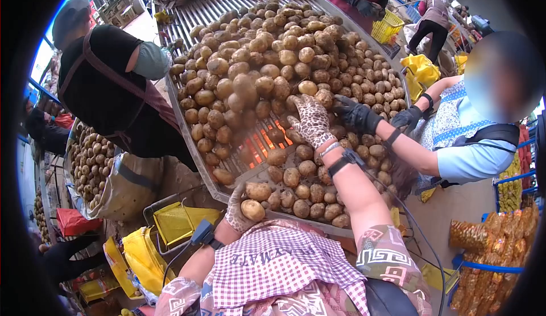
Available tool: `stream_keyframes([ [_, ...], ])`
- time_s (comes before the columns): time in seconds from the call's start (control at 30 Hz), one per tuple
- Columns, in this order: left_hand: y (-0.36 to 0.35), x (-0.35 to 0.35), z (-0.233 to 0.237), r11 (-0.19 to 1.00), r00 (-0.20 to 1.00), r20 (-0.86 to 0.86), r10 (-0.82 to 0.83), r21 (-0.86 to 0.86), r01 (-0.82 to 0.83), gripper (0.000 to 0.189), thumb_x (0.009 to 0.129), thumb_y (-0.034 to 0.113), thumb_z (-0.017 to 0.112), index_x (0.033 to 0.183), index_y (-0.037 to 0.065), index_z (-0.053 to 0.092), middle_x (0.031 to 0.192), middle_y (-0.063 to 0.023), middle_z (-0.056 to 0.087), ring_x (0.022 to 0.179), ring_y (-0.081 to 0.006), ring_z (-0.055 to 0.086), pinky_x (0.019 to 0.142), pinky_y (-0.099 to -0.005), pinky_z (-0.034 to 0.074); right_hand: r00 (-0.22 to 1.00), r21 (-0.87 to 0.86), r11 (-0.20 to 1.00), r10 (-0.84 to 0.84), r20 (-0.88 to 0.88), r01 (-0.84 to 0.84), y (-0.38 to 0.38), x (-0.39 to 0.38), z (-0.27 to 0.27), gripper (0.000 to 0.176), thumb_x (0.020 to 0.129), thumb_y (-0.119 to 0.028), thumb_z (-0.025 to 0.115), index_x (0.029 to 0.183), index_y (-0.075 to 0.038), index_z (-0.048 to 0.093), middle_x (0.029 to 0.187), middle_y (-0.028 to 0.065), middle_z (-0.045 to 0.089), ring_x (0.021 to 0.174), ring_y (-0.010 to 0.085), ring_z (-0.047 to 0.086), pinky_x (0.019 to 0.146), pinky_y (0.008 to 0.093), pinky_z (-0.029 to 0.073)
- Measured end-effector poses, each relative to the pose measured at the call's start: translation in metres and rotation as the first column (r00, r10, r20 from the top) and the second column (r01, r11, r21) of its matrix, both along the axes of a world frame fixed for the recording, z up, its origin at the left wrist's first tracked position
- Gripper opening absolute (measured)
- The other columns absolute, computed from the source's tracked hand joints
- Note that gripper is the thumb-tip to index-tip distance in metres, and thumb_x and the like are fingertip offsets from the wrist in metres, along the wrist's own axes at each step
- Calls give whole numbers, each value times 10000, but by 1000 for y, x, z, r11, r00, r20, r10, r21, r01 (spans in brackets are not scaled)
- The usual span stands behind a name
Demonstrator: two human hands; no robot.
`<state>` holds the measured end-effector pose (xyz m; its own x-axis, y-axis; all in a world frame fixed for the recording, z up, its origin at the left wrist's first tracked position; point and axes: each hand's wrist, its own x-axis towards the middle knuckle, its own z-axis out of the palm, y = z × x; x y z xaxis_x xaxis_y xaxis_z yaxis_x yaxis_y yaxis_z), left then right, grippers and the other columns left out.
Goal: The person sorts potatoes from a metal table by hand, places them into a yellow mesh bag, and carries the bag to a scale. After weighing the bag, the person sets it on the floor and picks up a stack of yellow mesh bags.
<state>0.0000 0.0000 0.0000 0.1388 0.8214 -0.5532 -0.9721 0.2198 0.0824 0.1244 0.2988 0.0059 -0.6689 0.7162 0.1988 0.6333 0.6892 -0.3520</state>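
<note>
Potatoes (267, 46) lie heaped on a metal-framed sorting table (196, 148) in front of me. My left hand (236, 213), in a spotted glove, is closed around a potato (253, 209) at the near edge. Another potato (258, 191) sits just above it, by the fingertips. My right hand (311, 121), in a leopard-print glove, reaches into the heap with fingers stretched out. Its fingertips are right at a pale potato (307, 87) and a browner potato (324, 98). Between my hands, orange light glows through the slatted bars (263, 145).
A co-worker's dark-gloved hand (355, 114) reaches in close beside my right hand. Another person (108, 83) stands at the table's left side. Yellow bags (147, 253) and a sack of potatoes (133, 179) are at left. Netted sacks (495, 253) stand at right.
</note>
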Motion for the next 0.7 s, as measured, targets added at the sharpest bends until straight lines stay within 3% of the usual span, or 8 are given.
stream_keyframes([
  [0.17,-17,-19,16,978,987,27,159,135,-161,693,848,563,618,1281,32,509,1193,-192,609,782,-284,660,689,-418,584,900,153,972,-225,373,180,-22,-15,3,750,854,-390,635,1480,-135,310,1427,180,419,1318,353,388,1018,518,382],
  [0.3,-31,-37,9,951,966,70,249,172,-258,669,855,573,600,1293,76,505,1253,-149,581,861,-267,643,693,-422,581,867,97,995,-55,495,8,-55,-4,17,574,827,-296,638,1357,-121,504,1286,150,541,1239,328,466,987,457,433],
  [0.37,-38,-41,8,936,944,70,324,123,-330,654,850,578,603,1285,97,517,1248,-114,588,878,-264,643,719,-434,583,986,151,988,-1,164,-24,-88,50,-23,472,820,-269,634,1262,-111,589,1197,142,589,1188,312,506,951,462,448],
  [0.4,-43,-40,7,935,944,59,323,136,-329,653,844,580,612,1278,100,524,1244,-111,592,879,-263,645,733,-434,581,932,-93,989,-76,355,116,-102,63,-1,402,819,-254,627,1191,-103,634,1189,131,600,1144,318,538,933,467,449],
  [0.43,-46,-39,8,935,942,71,327,121,-334,653,844,580,612,1278,100,524,1244,-111,592,879,-263,645,733,-434,581,969,68,997,-42,244,27,-106,81,-6,342,818,-243,621,1123,-96,670,1167,138,608,1100,328,562,919,474,450],
  [0.5,-50,-35,9,944,951,28,306,118,-308,648,840,580,619,1273,106,531,1224,-125,601,881,-258,646,729,-425,579,896,-122,984,-61,439,127,-101,106,8,323,827,-229,597,1118,-100,655,1203,147,593,1153,318,542,961,502,429],
  [0.6,-53,-30,8,949,949,16,313,41,-314,656,838,607,601,1261,108,546,1176,-153,620,861,-253,650,714,-416,578,896,-274,890,-256,363,366,-77,132,9,331,850,-197,573,1119,-21,650,1123,203,633,1074,356,584,976,426,444],
  [0.7,-53,-31,14,947,948,0,317,56,-317,669,838,616,592,1257,97,547,1161,-150,628,846,-250,653,701,-409,587,959,-69,962,-254,123,264,-63,128,0,354,842,-187,589,1149,-15,632,1163,215,620,1117,358,572,1006,417,436],
])
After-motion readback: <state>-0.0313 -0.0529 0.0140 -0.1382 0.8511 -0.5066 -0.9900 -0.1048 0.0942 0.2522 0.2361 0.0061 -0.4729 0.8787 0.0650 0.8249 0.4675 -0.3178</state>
